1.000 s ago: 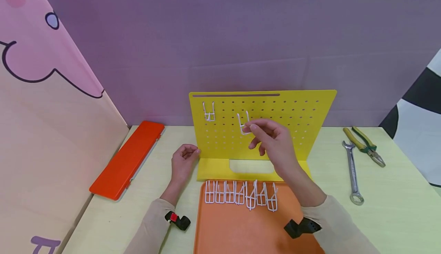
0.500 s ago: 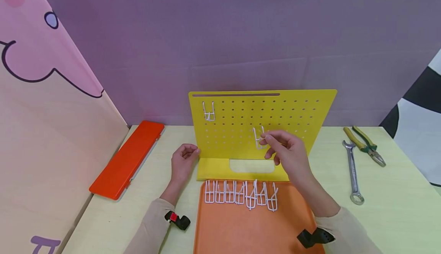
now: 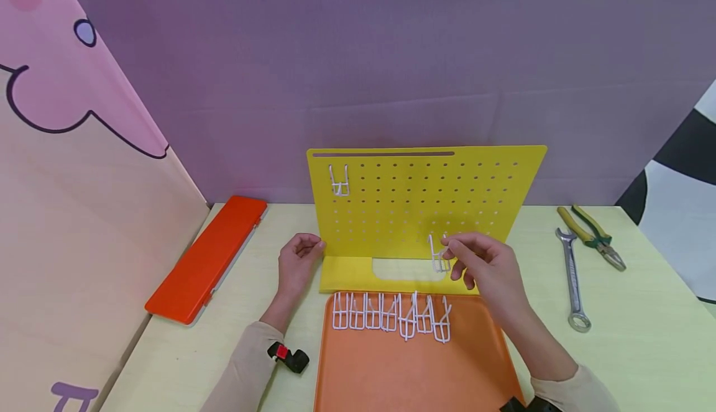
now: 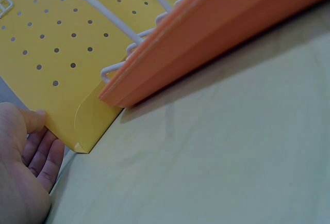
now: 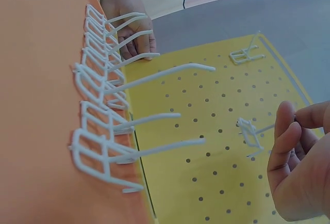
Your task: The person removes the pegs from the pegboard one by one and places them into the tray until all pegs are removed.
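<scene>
A yellow pegboard (image 3: pixel 391 213) stands upright on a flat foot with a cutout. At its lower left edge, my left hand (image 3: pixel 299 263) holds the board, thumb on the front edge and fingers behind it in the left wrist view. My right hand (image 3: pixel 486 269) pinches a white wire pegboard hook (image 5: pixel 250 131) by its prong, in front of the board's lower right part; the hook appears apart from the board. Another white hook (image 3: pixel 340 184) hangs in the upper left holes. Several more hooks (image 5: pixel 170 77) lie in a row along the far rim of the orange tray (image 3: pixel 414 375).
A red flat case (image 3: pixel 207 260) lies at the left of the table. To the right are a combination wrench (image 3: pixel 572 281) and pliers (image 3: pixel 595 235) with green and yellow handles. A purple cloth backdrop (image 3: pixel 391 58) stands behind the pegboard.
My right hand has moved down and to the right across the front of the pegboard, carrying the white hook, now level with the foot's cutout. My left hand has stayed at the edge.
</scene>
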`<state>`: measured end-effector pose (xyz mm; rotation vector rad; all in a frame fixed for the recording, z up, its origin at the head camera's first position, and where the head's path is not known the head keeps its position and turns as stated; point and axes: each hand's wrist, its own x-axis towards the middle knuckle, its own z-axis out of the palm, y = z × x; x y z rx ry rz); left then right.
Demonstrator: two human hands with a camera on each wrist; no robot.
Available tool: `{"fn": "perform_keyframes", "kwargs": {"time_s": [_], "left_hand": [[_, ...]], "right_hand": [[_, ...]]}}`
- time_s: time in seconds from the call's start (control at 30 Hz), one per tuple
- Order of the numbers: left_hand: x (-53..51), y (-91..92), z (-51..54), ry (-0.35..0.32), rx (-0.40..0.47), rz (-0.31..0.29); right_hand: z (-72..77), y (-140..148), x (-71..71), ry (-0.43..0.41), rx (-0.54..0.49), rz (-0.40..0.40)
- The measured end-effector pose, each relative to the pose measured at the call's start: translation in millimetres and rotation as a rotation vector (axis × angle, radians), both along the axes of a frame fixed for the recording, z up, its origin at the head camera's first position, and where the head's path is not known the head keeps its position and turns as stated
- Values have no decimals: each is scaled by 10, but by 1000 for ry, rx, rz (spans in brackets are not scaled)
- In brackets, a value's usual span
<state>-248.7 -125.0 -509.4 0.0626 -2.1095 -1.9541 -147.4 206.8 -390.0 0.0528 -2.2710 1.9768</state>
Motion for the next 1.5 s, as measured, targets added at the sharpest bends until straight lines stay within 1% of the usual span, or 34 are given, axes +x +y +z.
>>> {"fn": "perform_keyframes", "kwargs": {"time_s": [0.1, 0.23, 0.53, 0.67, 0.9, 1.1, 1.3, 1.5], "left_hand": [[4, 19, 17, -6, 1, 6], [11, 20, 32, -6, 2, 3], [-5, -11, -2, 4, 2, 1], [-13, -9, -2, 4, 4, 9], [-19, 2, 11, 4, 1, 19], [-11, 7, 2, -7, -25, 27], [-9, 9, -1, 4, -2, 25], [-10, 5, 1, 10, 5, 21]], "right_hand": [[-48, 49, 46, -20, 11, -13], [-105, 115, 87, -70, 17, -29], [-225, 243, 156, -141, 54, -34], [-301, 296, 181, -163, 65, -20], [-421, 358, 222, -183, 95, 38], [-480, 400, 257, -212, 136, 70], [-524, 435, 286, -246, 163, 81], [-559, 447, 298, -299, 179, 91]]}}
